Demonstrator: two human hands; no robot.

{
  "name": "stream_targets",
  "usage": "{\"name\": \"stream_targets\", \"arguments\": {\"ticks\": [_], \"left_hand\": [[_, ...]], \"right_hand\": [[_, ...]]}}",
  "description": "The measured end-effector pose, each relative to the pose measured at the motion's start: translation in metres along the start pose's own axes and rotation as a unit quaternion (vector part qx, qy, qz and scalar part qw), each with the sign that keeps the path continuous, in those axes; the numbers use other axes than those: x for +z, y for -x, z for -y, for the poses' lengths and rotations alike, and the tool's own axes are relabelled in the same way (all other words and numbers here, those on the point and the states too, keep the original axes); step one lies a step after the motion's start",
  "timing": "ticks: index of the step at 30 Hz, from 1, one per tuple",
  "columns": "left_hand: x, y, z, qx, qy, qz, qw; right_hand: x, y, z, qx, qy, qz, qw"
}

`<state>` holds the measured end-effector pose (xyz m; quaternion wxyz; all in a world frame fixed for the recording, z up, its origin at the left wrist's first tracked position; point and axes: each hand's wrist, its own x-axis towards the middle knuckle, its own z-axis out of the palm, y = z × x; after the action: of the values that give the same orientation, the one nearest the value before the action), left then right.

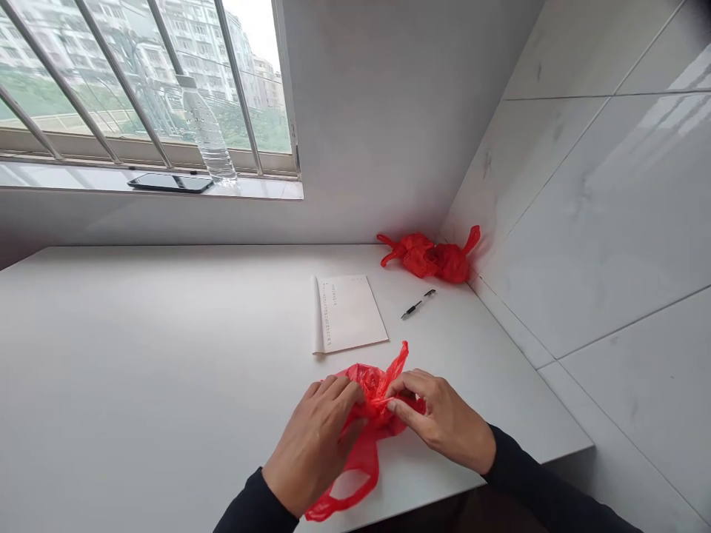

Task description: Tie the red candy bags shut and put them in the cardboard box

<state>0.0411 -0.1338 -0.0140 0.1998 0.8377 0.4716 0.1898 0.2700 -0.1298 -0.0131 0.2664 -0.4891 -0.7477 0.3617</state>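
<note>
A red plastic bag (364, 451) lies bunched up near the front edge of the white table, one loop handle drooping toward me and another end sticking up. My left hand (325, 429) is curled over the bag's left side, its fingers bent onto the plastic. On the other side, my right hand (436, 414) pinches a twisted part of the bag between thumb and forefinger. What the bag contains, if anything, is hidden.
Beyond the bag lie a notepad (355, 314) with rows of writing and a black-and-clear pen (418, 304). More red bags (430, 257) sit in the back corner by the tiled wall. A water bottle (208, 133) and a dark phone or tablet (171, 183) rest on the windowsill.
</note>
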Motion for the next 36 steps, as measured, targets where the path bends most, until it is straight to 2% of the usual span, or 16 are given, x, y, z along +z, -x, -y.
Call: {"name": "stream_targets", "arguments": {"ticks": [6,8,12,14,17,19,20,22,26,28,33,36], "left_hand": [[-0.009,0.028,0.009,-0.084,0.028,-0.096,0.991],[-0.005,0.030,0.006,-0.082,0.051,-0.123,0.988],[-0.001,0.025,-0.003,-0.029,0.044,-0.133,0.990],[-0.004,0.025,-0.001,-0.040,0.043,-0.151,0.987],[-0.015,0.033,0.013,-0.165,0.057,-0.217,0.960],[-0.021,0.040,0.020,-0.247,0.065,-0.237,0.937],[-0.022,0.042,0.020,-0.262,0.068,-0.237,0.933],[-0.020,0.043,0.015,-0.231,0.069,-0.223,0.944],[-0.011,0.031,-0.005,-0.088,0.021,-0.214,0.973],[-0.012,0.027,-0.007,-0.078,0.018,-0.234,0.969],[-0.037,0.036,0.006,-0.209,0.084,-0.311,0.923],[-0.048,0.046,0.007,-0.264,0.086,-0.328,0.903]], "right_hand": [[-0.014,0.008,-0.002,0.034,-0.029,-0.014,0.999],[-0.012,0.008,-0.001,0.020,-0.039,-0.018,0.999],[0.000,0.001,0.004,-0.017,-0.046,-0.002,0.999],[0.000,-0.001,0.003,-0.022,-0.034,-0.002,0.999],[-0.011,0.000,-0.004,0.022,-0.037,-0.049,0.998],[-0.019,0.003,-0.011,0.060,-0.043,-0.080,0.994],[-0.021,0.004,-0.013,0.072,-0.045,-0.089,0.992],[-0.022,0.005,-0.012,0.080,-0.054,-0.091,0.991],[-0.014,0.001,0.003,0.059,-0.093,-0.037,0.993],[-0.015,-0.002,0.005,0.056,-0.114,-0.042,0.991],[-0.032,-0.001,-0.014,0.102,-0.244,-0.094,0.960],[-0.035,0.005,-0.014,0.095,-0.233,-0.134,0.959]]}}
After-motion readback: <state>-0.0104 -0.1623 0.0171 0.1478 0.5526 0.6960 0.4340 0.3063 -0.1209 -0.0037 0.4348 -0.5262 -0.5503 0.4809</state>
